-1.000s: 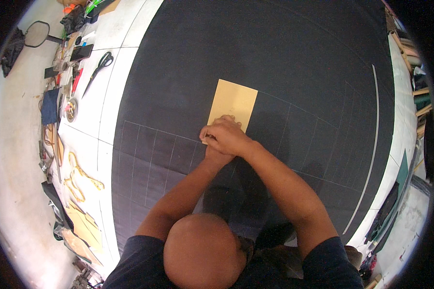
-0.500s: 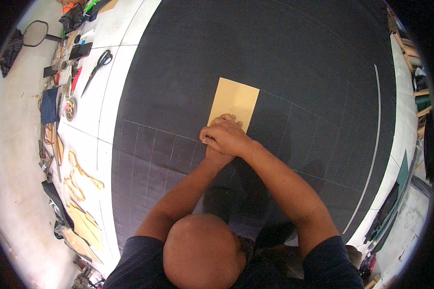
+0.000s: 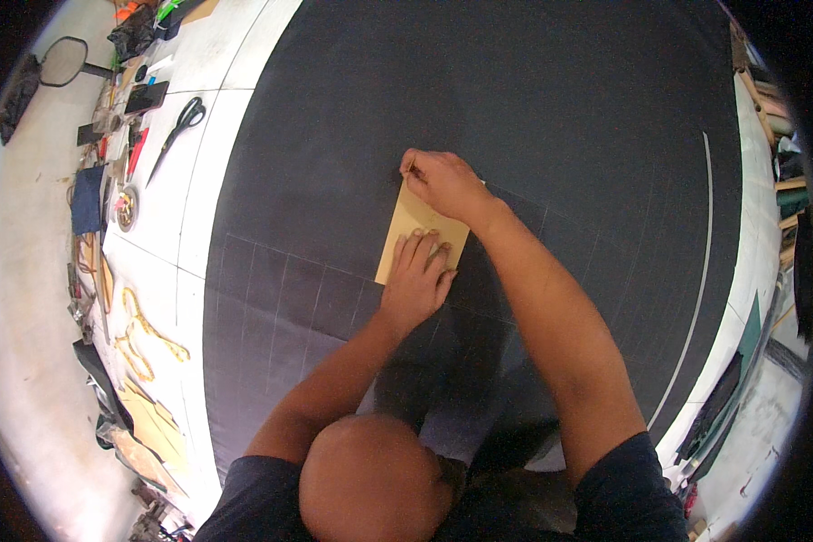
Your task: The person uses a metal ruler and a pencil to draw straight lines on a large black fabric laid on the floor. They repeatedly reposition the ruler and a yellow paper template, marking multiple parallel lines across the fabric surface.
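A tan rectangular card template (image 3: 404, 224) lies flat on a wide black cloth (image 3: 551, 99) ruled with thin pale lines. My left hand (image 3: 415, 282) rests on the lower part of the card, its fingers stretched out and spread. At the card's far left corner, my right hand (image 3: 449, 188) has its fingers closed in a pinch. Whatever those fingers hold is too small to make out. The right hand covers most of the card's far edge.
To the left, black scissors (image 3: 176, 135), a yellow tape measure (image 3: 144, 330) and a small round dish (image 3: 126, 208) lie on the white table (image 3: 154, 248). A long pale strip (image 3: 706, 262) runs along the cloth's right side. Assorted tools and scraps line the left edge.
My right hand has moved from on top of the left hand to the card's far left corner. The left hand stays on the card and is now uncovered.
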A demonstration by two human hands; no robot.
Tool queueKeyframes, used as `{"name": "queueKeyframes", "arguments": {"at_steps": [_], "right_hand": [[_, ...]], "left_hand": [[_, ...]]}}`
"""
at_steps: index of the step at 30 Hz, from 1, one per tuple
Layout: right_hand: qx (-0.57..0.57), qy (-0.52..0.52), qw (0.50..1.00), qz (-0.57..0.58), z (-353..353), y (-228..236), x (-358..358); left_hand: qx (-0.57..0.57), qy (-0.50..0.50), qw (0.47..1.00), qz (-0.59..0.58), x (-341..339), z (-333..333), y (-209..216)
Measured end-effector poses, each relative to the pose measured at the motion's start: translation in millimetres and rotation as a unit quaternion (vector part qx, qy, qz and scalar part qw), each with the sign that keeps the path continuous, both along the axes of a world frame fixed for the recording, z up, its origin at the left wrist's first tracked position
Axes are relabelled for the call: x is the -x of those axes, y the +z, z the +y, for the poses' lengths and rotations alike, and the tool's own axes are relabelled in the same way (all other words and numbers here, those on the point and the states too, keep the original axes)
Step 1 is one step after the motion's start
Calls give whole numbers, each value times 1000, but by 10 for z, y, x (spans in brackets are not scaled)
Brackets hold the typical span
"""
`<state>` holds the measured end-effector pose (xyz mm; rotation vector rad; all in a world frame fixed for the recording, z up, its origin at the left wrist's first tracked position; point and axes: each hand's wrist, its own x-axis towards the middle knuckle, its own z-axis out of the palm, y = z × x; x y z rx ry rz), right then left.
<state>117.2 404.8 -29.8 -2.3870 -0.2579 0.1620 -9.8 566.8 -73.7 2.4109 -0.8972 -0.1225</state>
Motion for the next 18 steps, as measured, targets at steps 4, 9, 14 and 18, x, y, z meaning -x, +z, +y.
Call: {"name": "queueKeyframes", "arguments": {"at_steps": [4, 9, 14, 18], "right_hand": [[-11, -48, 999, 8, -61, 14, -127], [-40, -73, 996, 28, -87, -19, -168], [-48, -89, 995, 21, -83, -14, -168], [-43, -99, 994, 22, -99, -33, -137]], "left_hand": [[-2, 9, 1000, -11, 24, 16, -4], [-5, 12, 1000, -12, 23, 26, -16], [-11, 10, 1000, -12, 28, 33, -16], [-1, 10, 1000, -18, 20, 15, -20]]}}
